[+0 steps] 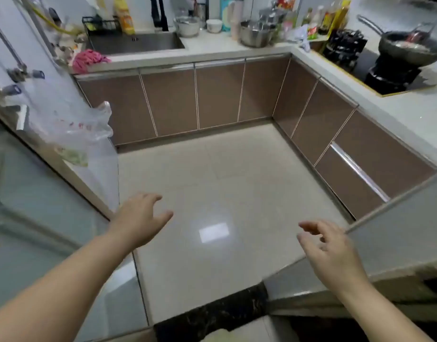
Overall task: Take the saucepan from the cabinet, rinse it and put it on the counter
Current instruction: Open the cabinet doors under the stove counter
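Both the left hand (pixel 138 218) and right hand (pixel 333 250) are hovering spread and empty, well short of the closed cabinet doors (pixel 219 95).

Both hands empty, spread over floor (pixel 224 183); cabinets (pixel 212 95) closed.

worktop (pixel 237 46): white, L-shaped, over brown cabinets
back run: sink (pixel 136 43) set in; pink cloth (pixel 89 60) at L end; steel pot (pixel 255 35), bowl (pixel 214 25), bottles (pixel 321 19)
R run: hob (pixel 360 62) w/ wok (pixel 409 46)
floor (pixel 224 193): pale tiles
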